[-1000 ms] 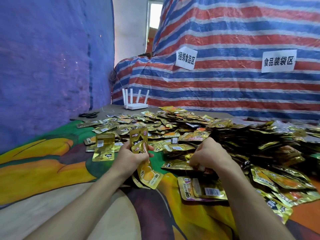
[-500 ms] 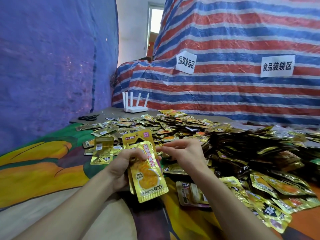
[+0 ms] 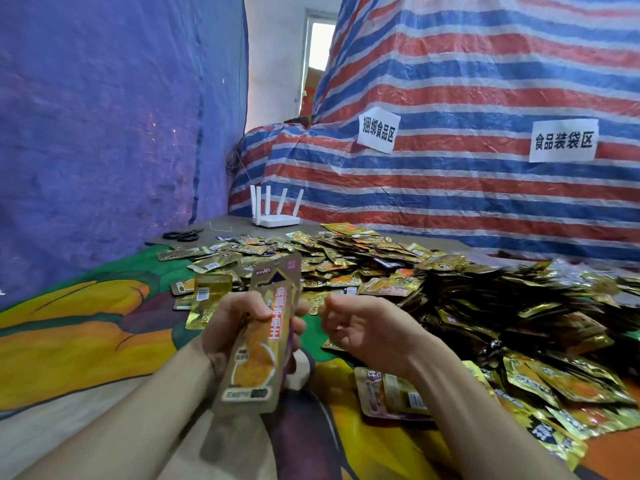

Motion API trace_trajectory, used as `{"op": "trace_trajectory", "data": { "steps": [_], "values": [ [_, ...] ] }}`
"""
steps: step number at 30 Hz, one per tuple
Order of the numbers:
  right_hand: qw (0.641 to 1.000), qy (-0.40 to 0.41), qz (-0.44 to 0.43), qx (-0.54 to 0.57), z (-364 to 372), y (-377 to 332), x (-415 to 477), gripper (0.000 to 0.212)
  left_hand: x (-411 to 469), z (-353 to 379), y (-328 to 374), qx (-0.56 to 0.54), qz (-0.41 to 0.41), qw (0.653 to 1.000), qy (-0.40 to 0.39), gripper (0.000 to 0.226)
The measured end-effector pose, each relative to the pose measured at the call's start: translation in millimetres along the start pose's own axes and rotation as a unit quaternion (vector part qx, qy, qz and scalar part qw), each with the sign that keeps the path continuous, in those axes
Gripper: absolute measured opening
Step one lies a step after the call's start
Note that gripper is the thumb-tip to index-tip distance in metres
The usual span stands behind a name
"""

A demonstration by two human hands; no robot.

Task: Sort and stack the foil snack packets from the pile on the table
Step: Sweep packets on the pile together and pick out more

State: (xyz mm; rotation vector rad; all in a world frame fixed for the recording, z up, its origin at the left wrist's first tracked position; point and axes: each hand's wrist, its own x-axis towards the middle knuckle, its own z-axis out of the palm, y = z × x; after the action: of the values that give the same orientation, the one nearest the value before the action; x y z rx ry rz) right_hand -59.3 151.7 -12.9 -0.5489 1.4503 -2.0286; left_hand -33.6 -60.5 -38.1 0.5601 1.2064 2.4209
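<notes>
One foil packet [image 3: 258, 355] gripped by left fingers [image 3: 254, 306], right fingers [image 3: 334, 308] loose beside

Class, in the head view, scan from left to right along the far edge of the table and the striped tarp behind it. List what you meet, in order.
black scissors → white router → first paper sign → second paper sign
</notes>
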Motion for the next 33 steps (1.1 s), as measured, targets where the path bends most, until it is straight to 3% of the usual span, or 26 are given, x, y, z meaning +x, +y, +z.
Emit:
{"op": "trace_trajectory", "data": {
  "steps": [2,4,8,11,13,16,19,23,29,33],
  "values": [
    [0.998,-0.036,-0.016,0.049,-1.7,-2.3,-2.3,0.007,-1.1,4.4,1.4,-0.059,0.050,0.994,-0.080,0.045],
    [0.992,-0.069,-0.033,0.100,-1.1,-2.1,-2.6,0.015,-0.9,7.1,1.3,-0.078,0.070,0.988,-0.112,0.046],
    [0.968,-0.061,-0.110,0.218,5.3,-0.7,-2.1,0.008,0.7,2.5,-2.0,-0.067,0.044,0.994,-0.068,0.040],
    [0.945,-0.044,-0.148,0.287,4.5,1.1,-0.3,0.036,6.3,-3.2,-3.9,-0.044,0.028,0.999,-0.007,0.044],
    [0.960,-0.035,-0.129,0.248,7.8,2.4,3.1,0.047,9.1,-5.0,-6.8,-0.044,0.018,0.999,0.019,0.049],
    [0.988,0.032,-0.129,0.083,13.7,7.8,9.5,0.055,13.7,-6.8,-5.2,-0.053,0.046,0.992,0.108,0.044],
    [0.982,0.115,-0.147,-0.031,18.1,15.8,11.6,0.056,19.4,-13.2,1.0,-0.064,0.137,0.961,0.230,0.030],
    [0.974,0.173,-0.129,-0.071,29.2,27.4,14.1,0.064,21.6,-21.1,4.9,-0.055,0.197,0.920,0.334,0.026],
    [0.987,0.136,-0.088,-0.017,47.0,46.3,23.6,0.081,27.8,-6.0,0.9,-0.060,0.254,0.909,0.324,0.021],
    [0.977,0.148,-0.154,0.000,47.6,51.2,30.5,0.076,30.4,3.3,-7.5,-0.055,0.219,0.935,0.275,0.024]
  ]
}}
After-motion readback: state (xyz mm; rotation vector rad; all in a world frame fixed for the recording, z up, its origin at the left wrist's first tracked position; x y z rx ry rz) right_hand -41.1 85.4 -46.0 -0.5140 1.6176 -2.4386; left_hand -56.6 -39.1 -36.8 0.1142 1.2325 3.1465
